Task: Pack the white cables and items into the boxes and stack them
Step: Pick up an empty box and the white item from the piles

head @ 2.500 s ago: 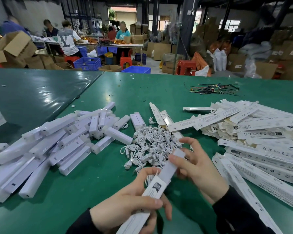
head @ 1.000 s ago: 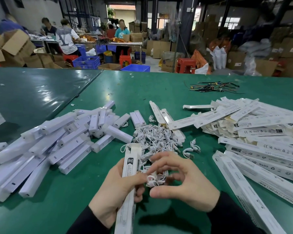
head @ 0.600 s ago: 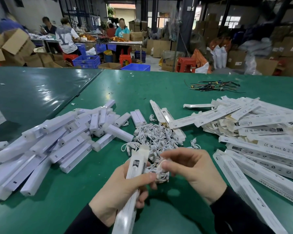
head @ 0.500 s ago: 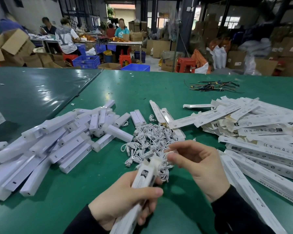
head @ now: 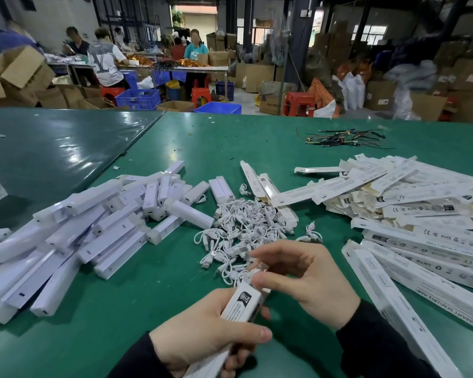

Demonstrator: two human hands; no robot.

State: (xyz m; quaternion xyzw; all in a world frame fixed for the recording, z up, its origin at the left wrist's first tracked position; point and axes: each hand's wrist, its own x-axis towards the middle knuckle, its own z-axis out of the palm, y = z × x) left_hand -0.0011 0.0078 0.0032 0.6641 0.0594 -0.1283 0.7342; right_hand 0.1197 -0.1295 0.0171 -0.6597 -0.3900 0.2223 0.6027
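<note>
My left hand [head: 210,327] grips the long white box [head: 241,304] at mid-length, open end toward 1 o'clock. My right hand [head: 302,278] pinches a coiled white cable [head: 247,274] at that mouth, apparently partly inserted; my fingers hide how far. The cable should be light, limp and springy, so I would hold the coil itself; the thin card box would crush, so hold its edges. Cable pile [head: 246,227] at 12 o'clock; white bar items [head: 93,227] at 10; flat boxes [head: 421,236] at 2.
</note>
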